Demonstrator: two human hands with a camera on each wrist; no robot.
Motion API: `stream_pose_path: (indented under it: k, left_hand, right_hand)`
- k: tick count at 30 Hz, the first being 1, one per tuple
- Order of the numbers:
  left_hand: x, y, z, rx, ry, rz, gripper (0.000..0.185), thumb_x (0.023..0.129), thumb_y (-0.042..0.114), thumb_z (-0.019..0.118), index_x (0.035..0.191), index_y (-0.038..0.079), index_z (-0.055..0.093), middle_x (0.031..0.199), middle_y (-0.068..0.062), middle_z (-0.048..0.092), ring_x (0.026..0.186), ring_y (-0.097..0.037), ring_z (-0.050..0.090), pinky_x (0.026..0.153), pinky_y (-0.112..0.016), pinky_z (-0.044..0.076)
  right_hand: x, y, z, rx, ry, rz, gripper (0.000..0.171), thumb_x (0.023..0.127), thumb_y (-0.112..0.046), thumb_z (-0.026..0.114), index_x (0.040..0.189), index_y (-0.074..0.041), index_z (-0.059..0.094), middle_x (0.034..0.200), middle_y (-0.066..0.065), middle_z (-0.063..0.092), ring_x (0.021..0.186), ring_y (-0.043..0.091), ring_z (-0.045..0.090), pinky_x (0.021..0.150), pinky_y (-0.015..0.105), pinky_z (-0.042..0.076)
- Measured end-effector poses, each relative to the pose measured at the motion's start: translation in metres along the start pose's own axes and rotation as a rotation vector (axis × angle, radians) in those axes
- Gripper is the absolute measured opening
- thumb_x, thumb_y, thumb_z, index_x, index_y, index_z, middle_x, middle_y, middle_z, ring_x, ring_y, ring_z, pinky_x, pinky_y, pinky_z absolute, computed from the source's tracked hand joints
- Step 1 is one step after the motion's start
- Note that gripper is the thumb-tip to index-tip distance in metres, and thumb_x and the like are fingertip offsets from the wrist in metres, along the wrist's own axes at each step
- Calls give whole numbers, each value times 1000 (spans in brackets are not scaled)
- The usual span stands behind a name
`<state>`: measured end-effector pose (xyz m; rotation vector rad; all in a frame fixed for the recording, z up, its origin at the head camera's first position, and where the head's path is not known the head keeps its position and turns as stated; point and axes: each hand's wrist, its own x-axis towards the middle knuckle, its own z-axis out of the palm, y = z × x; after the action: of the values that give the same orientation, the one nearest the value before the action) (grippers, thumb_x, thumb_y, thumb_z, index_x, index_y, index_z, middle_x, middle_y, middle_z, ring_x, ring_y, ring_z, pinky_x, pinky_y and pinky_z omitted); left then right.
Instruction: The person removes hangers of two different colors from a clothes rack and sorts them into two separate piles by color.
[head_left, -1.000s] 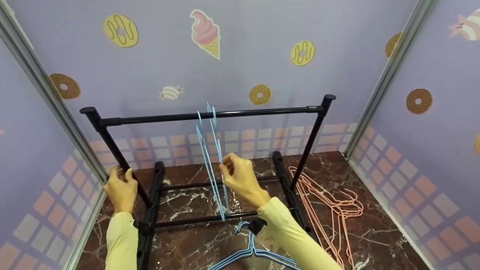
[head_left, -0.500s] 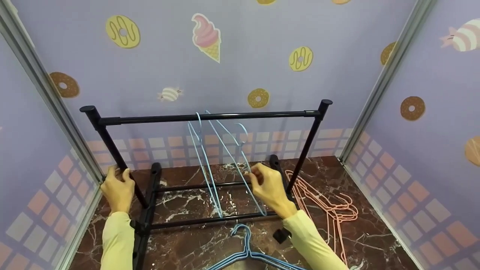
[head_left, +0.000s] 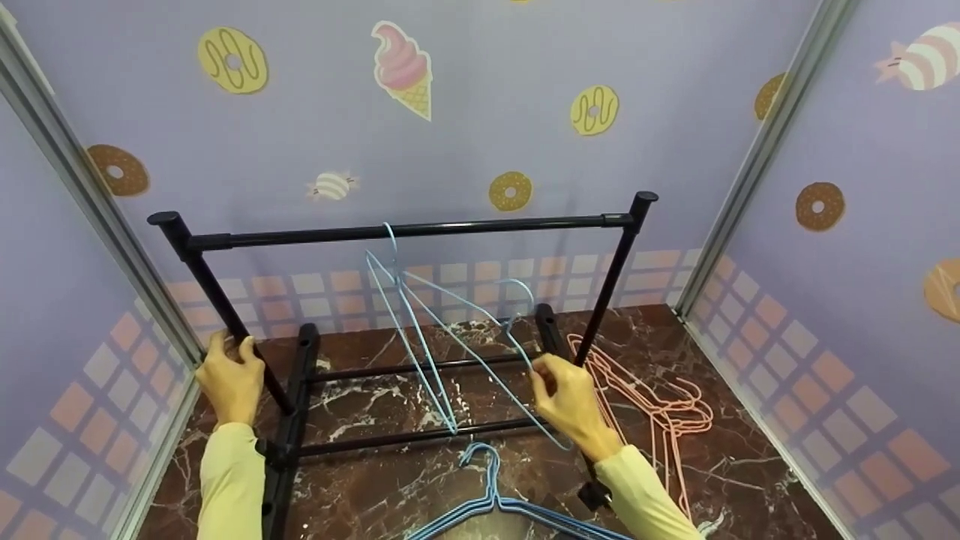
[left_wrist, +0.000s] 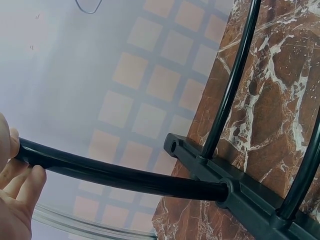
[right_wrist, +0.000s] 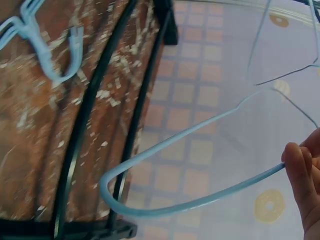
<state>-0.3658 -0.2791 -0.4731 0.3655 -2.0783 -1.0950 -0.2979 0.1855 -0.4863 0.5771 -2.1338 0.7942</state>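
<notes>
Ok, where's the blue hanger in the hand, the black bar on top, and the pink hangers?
blue hanger [head_left: 480,352], head view, on its slanted wire arm.
black bar [head_left: 450,227], head view, middle of the top rail.
pink hangers [head_left: 667,412], head view, middle of the pile on the floor.

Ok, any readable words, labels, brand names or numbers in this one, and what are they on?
None can be read in any view.
Walls: only pictures of donuts, an ice cream cone and candies, no lettering.
Black rack, blue hanger in the right hand, left hand on the rack post, pink hangers: no visible marking.
</notes>
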Motion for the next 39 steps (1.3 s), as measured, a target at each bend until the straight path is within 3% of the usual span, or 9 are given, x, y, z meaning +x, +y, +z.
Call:
stream_pose_path:
  k: [11, 19, 25, 34, 39]
  left_hand:
    - [1, -1, 0, -20, -2, -16, 26, 97, 13, 64, 119, -1, 65, 113, -28, 71, 109, -52, 63, 98, -59, 44]
    - [-1, -2, 1, -12, 2, -24, 25, 97, 14, 63, 118, -1, 65, 114, -27, 71, 110, -53, 62, 98, -60, 43]
    - [0, 0, 2, -5, -2, -28, 26, 97, 14, 63, 118, -1, 64, 114, -28, 71, 110, -55, 61, 98, -60, 43]
    - [0, 0, 4, -19, 2, -8, 25, 97, 12, 63, 117, -2, 64, 113, -29, 71, 109, -53, 63, 98, -59, 45]
    - [-1, 0, 4, -14, 19, 13, 24, 96, 11, 63, 116, -3, 64, 112, -29, 72, 107, -54, 64, 96, -60, 45]
  right_hand:
    - [-32, 28, -9, -87, -73, 61, 14, 77, 7, 72, 83, -5, 70, 72, 3, 68, 62, 13, 62, 58, 32, 52]
    - [-50, 33, -10, -85, -108, 43, 15, 74, 9, 72, 82, -3, 71, 72, 4, 70, 61, 15, 62, 59, 33, 53]
    - [-69, 32, -10, -56, -264, 52, 22, 67, 14, 64, 79, -3, 71, 70, 3, 70, 61, 15, 65, 60, 31, 56]
    - [-90, 32, -6, 41, -477, -45, 21, 68, 8, 65, 77, -9, 73, 68, 1, 71, 61, 3, 57, 58, 21, 49]
    - [-102, 30, -4, 95, -614, -53, 22, 69, 9, 64, 79, -7, 75, 71, 3, 74, 62, 2, 61, 60, 18, 51]
